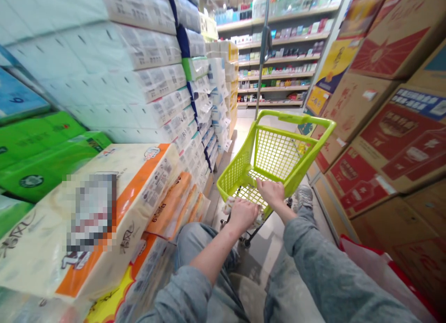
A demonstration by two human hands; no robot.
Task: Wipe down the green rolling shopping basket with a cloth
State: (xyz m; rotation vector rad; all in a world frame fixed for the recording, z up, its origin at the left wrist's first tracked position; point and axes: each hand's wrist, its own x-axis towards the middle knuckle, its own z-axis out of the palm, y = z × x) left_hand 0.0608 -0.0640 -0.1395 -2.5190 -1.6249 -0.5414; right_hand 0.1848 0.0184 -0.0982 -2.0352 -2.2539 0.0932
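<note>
A lime-green plastic shopping cart [291,136] stands in the aisle in front of my knees, its mesh basket showing nothing inside. My left hand [245,214] is curled over its near edge, where a pale patterned strip shows on either side of the fingers. Just right of it and slightly farther forward, my right hand [271,192] is closed at the cart's near right side, thumb pointing up and left. What lies beneath both sets of fingers is hidden. Below the basket, dark wheels [246,242] touch the floor.
Tissue packs [149,49] are stacked high along the left, with a large cream-and-orange pack [139,193] close beside my left knee. Cardboard cartons [386,128] wall the right side. A thin metal pole [261,77] rises beyond the cart, before stocked shelves [278,61]. A red-edged bag [379,267] lies lower right.
</note>
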